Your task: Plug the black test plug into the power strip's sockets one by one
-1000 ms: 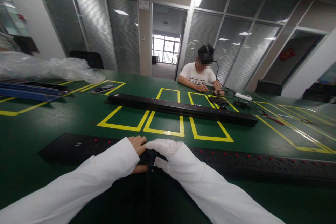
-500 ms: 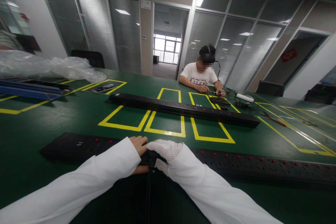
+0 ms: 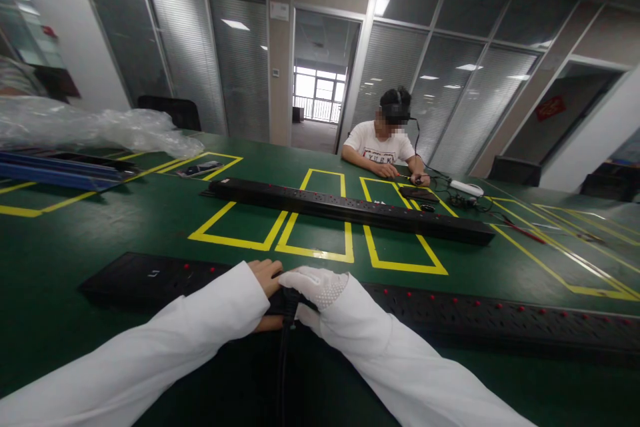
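A long black power strip [image 3: 450, 312] with small red dots lies across the green table near me. A black plug with its cable [image 3: 286, 320] sits in the strip at the centre. My bare left hand [image 3: 266, 280] rests on the strip beside the plug, fingers curled over its top and thumb along the near edge. My white-gloved right hand [image 3: 313, 287] is closed around the plug from the right. Both arms are in white sleeves.
A second black power strip [image 3: 350, 208] lies farther back over yellow floor-tape rectangles [image 3: 310, 250]. Across the table a person in a white shirt [image 3: 381, 145] works with cables and a white strip [image 3: 465, 187]. Blue rails [image 3: 55, 173] and clear plastic wrap [image 3: 100, 128] lie far left.
Hardly anything has moved; both hands stay on the plug and strip, and the view has shifted slightly.
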Demonstrator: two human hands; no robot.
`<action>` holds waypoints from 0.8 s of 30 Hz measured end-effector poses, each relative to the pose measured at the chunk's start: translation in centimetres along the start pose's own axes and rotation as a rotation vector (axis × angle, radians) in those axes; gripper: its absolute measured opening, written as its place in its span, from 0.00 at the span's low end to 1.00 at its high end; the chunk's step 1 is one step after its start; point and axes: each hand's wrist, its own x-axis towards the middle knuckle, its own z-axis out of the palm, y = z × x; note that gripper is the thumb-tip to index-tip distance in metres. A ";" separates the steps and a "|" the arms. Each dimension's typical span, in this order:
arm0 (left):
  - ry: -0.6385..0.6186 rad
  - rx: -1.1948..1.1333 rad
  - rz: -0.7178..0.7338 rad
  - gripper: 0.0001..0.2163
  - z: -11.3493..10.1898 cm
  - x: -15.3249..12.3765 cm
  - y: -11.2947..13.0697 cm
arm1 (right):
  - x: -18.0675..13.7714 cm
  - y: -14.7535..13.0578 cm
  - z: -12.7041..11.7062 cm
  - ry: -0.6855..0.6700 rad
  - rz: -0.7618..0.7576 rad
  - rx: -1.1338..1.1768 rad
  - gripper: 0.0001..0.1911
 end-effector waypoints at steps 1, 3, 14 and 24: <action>0.000 0.011 -0.007 0.21 0.0 0.0 0.0 | 0.0 0.0 0.0 -0.002 0.002 -0.001 0.27; -0.011 0.038 -0.024 0.16 -0.1 0.0 0.1 | 0.1 -0.1 -0.1 -0.006 0.007 -0.001 0.26; -0.001 -0.063 0.002 0.23 -0.2 -0.3 -0.3 | 0.0 -0.6 -0.6 -0.010 0.019 -0.022 0.26; -0.016 -0.014 0.014 0.23 0.2 -0.2 -0.3 | 0.0 -0.7 -0.7 -0.018 0.018 -0.045 0.25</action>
